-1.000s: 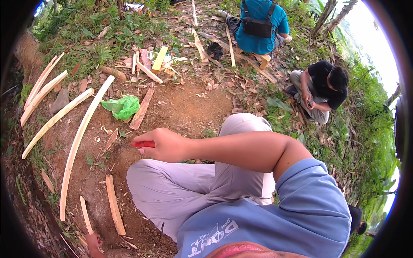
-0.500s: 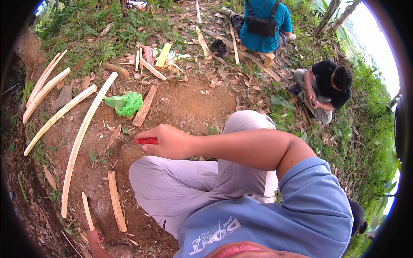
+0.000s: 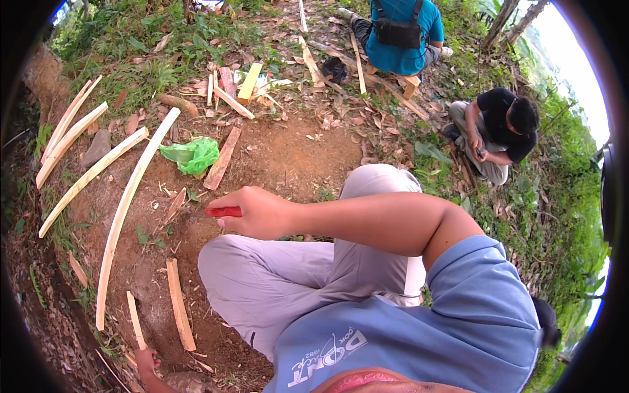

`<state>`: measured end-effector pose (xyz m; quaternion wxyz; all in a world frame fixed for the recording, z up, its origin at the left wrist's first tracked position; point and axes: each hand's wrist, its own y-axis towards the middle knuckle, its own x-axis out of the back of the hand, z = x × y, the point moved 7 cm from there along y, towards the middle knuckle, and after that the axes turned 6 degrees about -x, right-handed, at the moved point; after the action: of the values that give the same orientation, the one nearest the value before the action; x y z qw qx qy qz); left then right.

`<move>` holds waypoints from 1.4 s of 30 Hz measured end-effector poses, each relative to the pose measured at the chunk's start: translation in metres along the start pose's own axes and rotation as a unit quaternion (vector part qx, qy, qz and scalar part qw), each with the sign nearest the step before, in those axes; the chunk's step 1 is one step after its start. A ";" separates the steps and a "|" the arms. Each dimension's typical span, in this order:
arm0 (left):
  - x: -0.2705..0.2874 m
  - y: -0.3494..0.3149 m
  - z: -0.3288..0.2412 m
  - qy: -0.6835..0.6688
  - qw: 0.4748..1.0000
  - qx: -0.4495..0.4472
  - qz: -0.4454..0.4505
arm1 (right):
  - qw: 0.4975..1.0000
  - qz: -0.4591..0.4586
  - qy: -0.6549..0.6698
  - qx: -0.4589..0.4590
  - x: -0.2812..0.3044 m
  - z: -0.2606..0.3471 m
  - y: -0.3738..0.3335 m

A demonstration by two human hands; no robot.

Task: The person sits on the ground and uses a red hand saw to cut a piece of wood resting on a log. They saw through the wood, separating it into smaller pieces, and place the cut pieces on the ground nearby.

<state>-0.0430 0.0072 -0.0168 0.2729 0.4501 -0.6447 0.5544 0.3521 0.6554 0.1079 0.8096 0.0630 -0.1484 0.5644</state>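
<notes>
Right hand closed round one red handle, below and right of the green bag; long axis near level, free end pointing left, roughly in line with forearm. Left hand out of view. Around bag: at least four long pale strips left, two shorter strips below, one reddish board just right.
</notes>
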 end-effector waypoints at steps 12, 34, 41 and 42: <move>0.000 -0.008 -0.009 0.006 1.000 -0.001 -0.009 | 1.000 0.011 0.005 0.011 -0.013 -0.002 -0.006; -0.002 0.005 0.000 0.007 1.000 -0.007 0.004 | 0.997 0.019 -0.057 0.038 -0.023 0.001 -0.013; -0.001 0.008 0.006 -0.001 1.000 -0.009 0.011 | 0.999 0.031 -0.041 0.007 -0.021 0.001 -0.010; -0.001 0.008 0.005 0.003 1.000 -0.010 0.011 | 0.999 0.009 -0.022 0.023 -0.020 -0.001 -0.009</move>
<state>-0.0486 0.0027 -0.0228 0.2729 0.4392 -0.6540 0.5522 0.3544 0.6345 0.1009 0.7991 0.0928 -0.1536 0.5738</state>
